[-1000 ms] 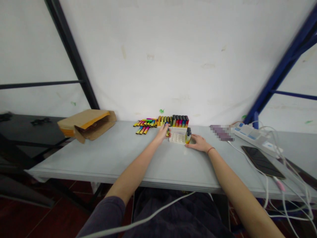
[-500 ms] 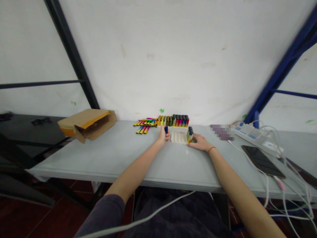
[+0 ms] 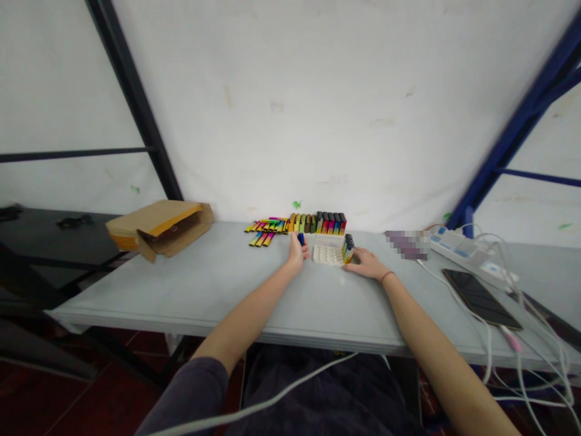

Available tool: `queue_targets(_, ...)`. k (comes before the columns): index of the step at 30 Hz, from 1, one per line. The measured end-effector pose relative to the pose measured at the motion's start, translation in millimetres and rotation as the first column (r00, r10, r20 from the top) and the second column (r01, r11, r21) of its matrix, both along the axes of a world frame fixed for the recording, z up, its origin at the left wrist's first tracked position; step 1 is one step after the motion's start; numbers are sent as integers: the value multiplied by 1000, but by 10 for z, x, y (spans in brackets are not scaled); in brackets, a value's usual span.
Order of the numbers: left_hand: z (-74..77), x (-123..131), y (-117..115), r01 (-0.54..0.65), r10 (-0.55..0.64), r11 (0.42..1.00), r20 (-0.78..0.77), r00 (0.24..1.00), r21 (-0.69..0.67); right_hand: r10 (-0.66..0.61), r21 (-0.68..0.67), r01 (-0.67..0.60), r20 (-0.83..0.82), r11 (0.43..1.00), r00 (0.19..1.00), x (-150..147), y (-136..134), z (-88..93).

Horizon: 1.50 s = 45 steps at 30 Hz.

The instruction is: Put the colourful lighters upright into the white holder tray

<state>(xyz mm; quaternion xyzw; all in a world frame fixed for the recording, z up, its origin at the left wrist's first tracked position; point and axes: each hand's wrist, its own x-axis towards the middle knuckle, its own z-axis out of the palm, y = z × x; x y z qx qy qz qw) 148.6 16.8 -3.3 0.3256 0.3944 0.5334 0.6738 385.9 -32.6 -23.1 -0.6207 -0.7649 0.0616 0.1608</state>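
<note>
My left hand [image 3: 297, 252] is closed around a dark blue lighter [image 3: 301, 239], just left of a white tray with round holes [image 3: 327, 255]. A few lighters with black tops [image 3: 348, 248] stand in a row at the tray's right end. There my right hand [image 3: 365, 264] grips the tray's side, thumb at the front corner and fingers partly hidden behind. Multicoloured lighters [image 3: 261, 237] lie flat in a group to the left. Behind the tray stand packed rows of upright lighters, yellow-green ones [image 3: 302, 223] and red-to-blue ones with black tops [image 3: 331, 223].
An open cardboard box [image 3: 158, 227] lies at the table's left. On the right are a white power strip [image 3: 472, 257], a phone [image 3: 481, 298], a blurred-out purple item [image 3: 407, 244] and tangled white cables [image 3: 488, 345]. The wall [image 3: 290, 121] rises behind the table.
My left hand has shifted slightly left, away from the tray, and the blue lighter in it has tilted. My right hand stays at the tray's right end.
</note>
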Motion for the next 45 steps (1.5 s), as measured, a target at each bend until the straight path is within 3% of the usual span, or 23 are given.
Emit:
queue_targets(10,108,3,113,4,-4,1000,8,1000,-7,21,35,-20,-29,999,999,25,37,-57)
queue_targets(14,134,245,174,94,-38,967,-231,972,237,32,39,-31,-26,999,999,13,32,-48)
queue_targets(17,97,430,213,176,35,848,-385,922,500,31,26,-31,-12,999,999,2,27,-37)
queue_targets(19,55,513,246,204,83,795,-436,896,571,24,19,-24,-7,1000,1000,-4,25,-33)
queue_targets(23,-24,582,311,292,55,772,-516,855,565,25,12,-25,-3,1000,1000,-12,20,-30)
queue_targets(30,-41,594,300,419,109,671,-640,761,612,12,1,-12,-4,1000,1000,-20,21,-24)
queue_targets(36,-42,552,280,379,192,674,-645,740,634,12,-6,-12,-2,1000,1000,-21,15,-17)
queue_targets(45,-53,529,214,476,292,635,-759,582,608,23,4,-23,-17,1000,1000,-18,22,-20)
